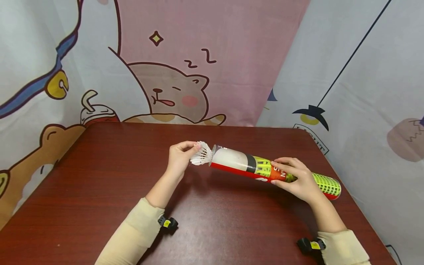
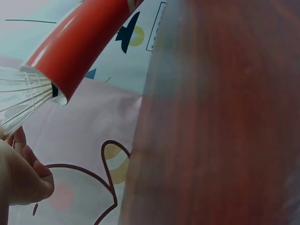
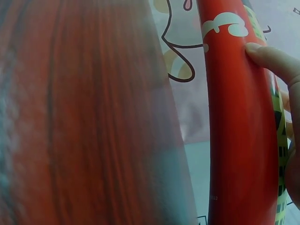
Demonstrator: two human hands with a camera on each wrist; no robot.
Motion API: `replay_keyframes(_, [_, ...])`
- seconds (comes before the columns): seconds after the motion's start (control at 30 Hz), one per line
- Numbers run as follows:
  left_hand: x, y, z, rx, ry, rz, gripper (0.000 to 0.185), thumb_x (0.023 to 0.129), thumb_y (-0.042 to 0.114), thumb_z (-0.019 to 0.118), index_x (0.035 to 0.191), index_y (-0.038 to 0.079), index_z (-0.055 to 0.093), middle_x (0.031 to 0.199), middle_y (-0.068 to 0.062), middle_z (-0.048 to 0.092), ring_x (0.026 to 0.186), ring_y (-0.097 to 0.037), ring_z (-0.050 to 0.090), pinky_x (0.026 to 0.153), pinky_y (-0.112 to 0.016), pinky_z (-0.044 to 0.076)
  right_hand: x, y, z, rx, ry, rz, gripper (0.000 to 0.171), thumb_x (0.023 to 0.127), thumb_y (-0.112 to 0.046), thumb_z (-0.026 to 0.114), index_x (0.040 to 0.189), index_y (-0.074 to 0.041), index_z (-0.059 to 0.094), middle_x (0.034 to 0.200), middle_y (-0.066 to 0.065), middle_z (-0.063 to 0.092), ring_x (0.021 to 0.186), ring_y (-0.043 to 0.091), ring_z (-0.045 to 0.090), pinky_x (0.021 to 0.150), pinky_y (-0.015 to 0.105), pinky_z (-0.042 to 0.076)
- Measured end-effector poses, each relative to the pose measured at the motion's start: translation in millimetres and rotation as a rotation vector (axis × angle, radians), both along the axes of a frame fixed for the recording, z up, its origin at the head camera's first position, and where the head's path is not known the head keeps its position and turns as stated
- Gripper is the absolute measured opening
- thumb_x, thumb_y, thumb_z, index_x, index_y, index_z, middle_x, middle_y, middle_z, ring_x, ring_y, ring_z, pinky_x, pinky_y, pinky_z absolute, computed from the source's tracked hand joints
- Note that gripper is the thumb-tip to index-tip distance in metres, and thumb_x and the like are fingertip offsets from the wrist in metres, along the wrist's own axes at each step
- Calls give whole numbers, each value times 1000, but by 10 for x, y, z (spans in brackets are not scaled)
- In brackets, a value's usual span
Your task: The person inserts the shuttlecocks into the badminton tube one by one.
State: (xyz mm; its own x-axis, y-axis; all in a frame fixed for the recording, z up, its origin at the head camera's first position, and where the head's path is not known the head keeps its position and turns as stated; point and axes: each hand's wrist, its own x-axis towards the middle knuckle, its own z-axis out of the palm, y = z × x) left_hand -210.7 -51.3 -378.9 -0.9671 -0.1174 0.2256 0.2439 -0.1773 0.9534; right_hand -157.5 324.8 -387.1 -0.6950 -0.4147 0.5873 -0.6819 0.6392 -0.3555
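Note:
A white shuttlecock (image 1: 202, 154) stands at the open left end of a long shuttlecock tube (image 1: 232, 160). My left hand (image 1: 180, 156) pinches its feathered skirt between thumb and fingers. In the left wrist view the narrow end of the shuttlecock (image 2: 28, 93) is just inside the mouth of the red tube (image 2: 79, 42). My right hand (image 1: 296, 178) grips the tube around its middle, thumb on the near side and fingers over the top. The tube, printed red, white and yellow-green, is held slightly tilted, its left end higher. In the right wrist view the thumb presses the tube's red side (image 3: 239, 117).
Beneath both hands is a dark red-brown wooden table (image 1: 215, 228). A printed cloth (image 1: 248, 55) with cartoon animals hangs behind it and along the sides. Each wrist wears a small black camera, one by the left sleeve (image 1: 139, 228) and one by the right sleeve (image 1: 344, 246).

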Motion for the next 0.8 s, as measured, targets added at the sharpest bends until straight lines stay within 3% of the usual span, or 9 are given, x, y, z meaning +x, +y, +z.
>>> replay_keyframes(0.27, [-7,49,-95,-40,-30,-30,15,80,-1,74,90,-12,70,76,0,69,69,-9,61,59,-20,48,-5,6,-10,11,-17,-6,65,59,-7,91,120,-13,69,118,2,60,106,16,48,77,16,42])
replay_keyframes(0.5, [-35,19,-124,-125,-62,-83,5,79,-1,75,83,-3,74,81,-7,69,71,-10,59,60,-21,48,12,-9,4,23,-19,-16,65,60,-9,91,120,-14,68,117,1,60,105,15,48,77,18,42])
replay_keyframes(0.8, [-84,-44,-172,-383,108,-108,6,76,-4,76,82,-4,74,82,-10,70,80,-15,56,67,-23,44,17,-30,31,-5,-13,20,65,59,-6,91,119,-12,69,117,2,60,104,15,48,76,14,42])
